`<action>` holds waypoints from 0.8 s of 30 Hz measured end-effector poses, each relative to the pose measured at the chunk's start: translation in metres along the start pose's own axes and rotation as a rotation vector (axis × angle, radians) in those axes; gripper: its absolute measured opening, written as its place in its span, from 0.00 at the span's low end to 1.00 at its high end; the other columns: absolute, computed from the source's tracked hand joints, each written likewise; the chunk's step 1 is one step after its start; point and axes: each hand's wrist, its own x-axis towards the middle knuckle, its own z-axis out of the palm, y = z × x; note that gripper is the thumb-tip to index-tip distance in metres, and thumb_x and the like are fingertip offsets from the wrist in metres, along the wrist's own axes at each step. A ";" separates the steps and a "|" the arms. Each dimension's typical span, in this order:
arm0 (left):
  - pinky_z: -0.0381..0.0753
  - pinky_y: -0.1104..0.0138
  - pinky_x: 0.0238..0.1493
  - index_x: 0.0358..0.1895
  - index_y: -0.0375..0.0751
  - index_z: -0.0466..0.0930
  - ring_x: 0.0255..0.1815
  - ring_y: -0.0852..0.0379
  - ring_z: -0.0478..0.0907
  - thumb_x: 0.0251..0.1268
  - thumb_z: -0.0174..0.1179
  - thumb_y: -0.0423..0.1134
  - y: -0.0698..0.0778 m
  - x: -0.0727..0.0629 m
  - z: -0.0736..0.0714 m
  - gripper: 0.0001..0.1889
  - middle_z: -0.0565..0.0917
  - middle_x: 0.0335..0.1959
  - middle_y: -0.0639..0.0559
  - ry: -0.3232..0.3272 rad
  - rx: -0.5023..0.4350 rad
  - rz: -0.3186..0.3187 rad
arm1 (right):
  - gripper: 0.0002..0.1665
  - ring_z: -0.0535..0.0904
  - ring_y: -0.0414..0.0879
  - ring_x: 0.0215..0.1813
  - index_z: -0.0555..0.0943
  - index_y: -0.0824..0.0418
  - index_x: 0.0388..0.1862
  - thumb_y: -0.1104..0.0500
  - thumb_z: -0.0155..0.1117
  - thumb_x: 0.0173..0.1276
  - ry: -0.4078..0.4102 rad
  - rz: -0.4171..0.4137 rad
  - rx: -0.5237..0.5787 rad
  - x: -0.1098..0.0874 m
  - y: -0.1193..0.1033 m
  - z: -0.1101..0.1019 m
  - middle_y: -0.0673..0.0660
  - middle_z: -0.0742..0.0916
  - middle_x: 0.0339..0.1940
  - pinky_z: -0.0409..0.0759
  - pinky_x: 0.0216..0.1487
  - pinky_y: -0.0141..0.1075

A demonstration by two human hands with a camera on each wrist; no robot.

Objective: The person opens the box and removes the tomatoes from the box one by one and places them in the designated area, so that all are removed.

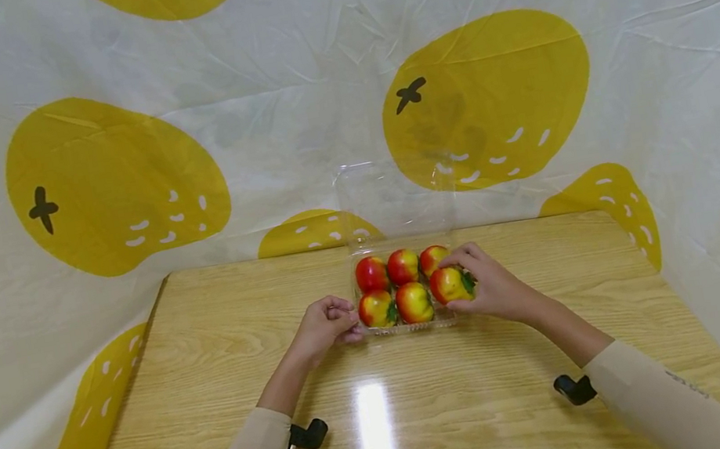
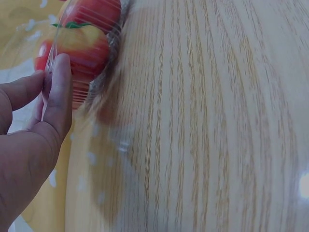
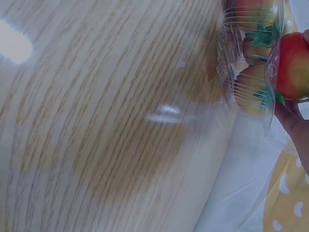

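A clear plastic clamshell box [image 1: 413, 327] stands on the table with its lid [image 1: 395, 199] raised at the back. Inside sit several glossy red-and-yellow fruits [image 1: 414, 303] with green leafy tops, in two rows. My left hand [image 1: 323, 327] pinches the box's left rim between thumb and fingers, as the left wrist view [image 2: 53, 92] also shows. My right hand [image 1: 495, 285] grips one red-and-yellow fruit [image 1: 449, 285] at the front right corner of the box. In the right wrist view that fruit [image 3: 293, 67] is above the rim, its leafy top toward the palm.
The light wooden table [image 1: 261, 447] reaches back to a hanging white cloth [image 1: 288, 133] printed with large yellow fruit, which also encloses both sides. The raised lid stands close to this cloth. A black device [image 1: 309, 434] is on each wrist.
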 end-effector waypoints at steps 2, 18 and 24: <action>0.93 0.63 0.38 0.53 0.21 0.69 0.31 0.56 0.87 0.74 0.56 0.21 0.000 0.000 0.000 0.11 0.80 0.31 0.48 -0.003 0.003 0.003 | 0.36 0.76 0.56 0.60 0.77 0.54 0.63 0.59 0.83 0.57 0.003 0.002 0.007 0.000 -0.001 0.000 0.59 0.73 0.60 0.83 0.59 0.55; 0.93 0.63 0.37 0.52 0.23 0.69 0.31 0.55 0.87 0.74 0.57 0.22 -0.001 0.000 -0.001 0.10 0.80 0.29 0.48 -0.007 0.011 0.004 | 0.38 0.74 0.57 0.67 0.75 0.56 0.70 0.59 0.80 0.62 0.021 -0.004 0.082 -0.008 0.005 -0.007 0.59 0.77 0.68 0.81 0.65 0.59; 0.93 0.63 0.38 0.53 0.23 0.69 0.32 0.54 0.88 0.74 0.58 0.23 0.000 0.000 -0.002 0.11 0.80 0.30 0.48 -0.016 0.010 -0.003 | 0.37 0.74 0.55 0.67 0.76 0.56 0.70 0.62 0.78 0.63 0.041 -0.034 0.079 -0.014 0.004 -0.012 0.59 0.76 0.69 0.81 0.63 0.58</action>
